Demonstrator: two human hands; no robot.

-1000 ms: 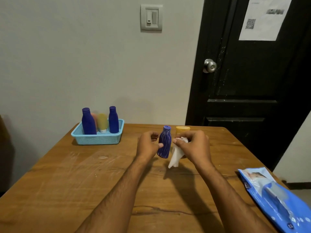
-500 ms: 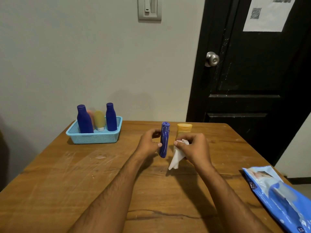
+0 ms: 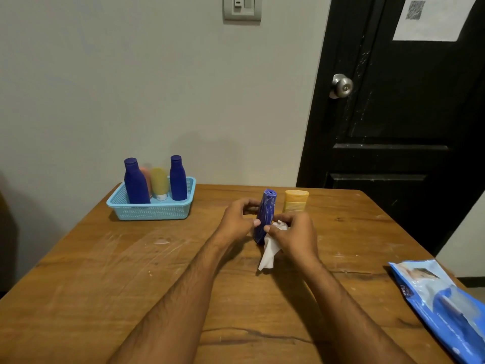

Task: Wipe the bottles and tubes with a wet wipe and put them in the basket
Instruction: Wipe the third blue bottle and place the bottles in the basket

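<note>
While the head camera is looking down over the brown wooden worktop (image 3: 131,271), the left hand (image 3: 237,222) is gripping a dark blue plastic bottle (image 3: 265,215) with curled fingers and thumb, keeping it nearly upright with its cap tilting slightly to the right, over the middle of the worktop. Whether its base is touching the wood cannot be told. The right hand (image 3: 294,236) is pinching a crumpled white wet wipe (image 3: 270,249) against the lower right side of that bottle, and the loose end of the wipe is hanging down toward the wood. Both hands are sitting close together, their thumbs almost meeting on the bottle.

Just behind the hands, toward the far edge, a yellow plastic tube (image 3: 296,201) is standing on its cap, partly hidden by the right hand's fingers.

Near the far left corner, a light blue perforated plastic basket (image 3: 151,210) is sitting on the worktop and holding four upright items: a larger dark blue bottle (image 3: 136,181) at its left, a smaller dark blue bottle (image 3: 178,178) at its right, a pale yellow soft tube (image 3: 159,183) between them, and a peach-coloured tube (image 3: 146,177) mostly hidden behind the larger bottle.

At the right edge, a blue and white soft pack of wet wipes (image 3: 443,308) is lying flat, running out of view at the near right corner.
</note>
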